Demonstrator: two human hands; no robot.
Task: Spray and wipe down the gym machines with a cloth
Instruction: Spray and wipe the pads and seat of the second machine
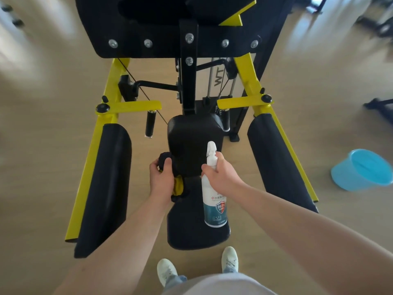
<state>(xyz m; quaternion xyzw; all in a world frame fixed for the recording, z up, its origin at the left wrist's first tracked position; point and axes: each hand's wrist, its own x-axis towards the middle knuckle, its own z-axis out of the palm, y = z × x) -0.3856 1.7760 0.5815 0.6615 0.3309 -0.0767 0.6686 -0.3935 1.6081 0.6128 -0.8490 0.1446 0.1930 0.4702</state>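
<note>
The person is standing square to the yellow-and-black steel gym machine (110, 86), both arms reaching in over its black padded seat (191, 233). The right hand (221, 177) is gripping the white plastic spray bottle with the blue label (213, 207) round its neck, fingers wrapped tight. One finger is lying up by the trigger, though I cannot tell whether it is squeezing. The bottle is hanging upright above the seat with its nozzle facing the upright black back pad (191, 141), which looks like the surface being lined up for a spray.

The left hand (162, 179) is clutching the bunched dark cloth with a yellow patch (164, 159), fingers and thumb curled round it. It is holding the cloth just beside the lower left edge of the back pad, likely so the wipe can follow the mist at once. A light blue plastic bucket (359, 175) is sitting on the floor well off to the right.
</note>
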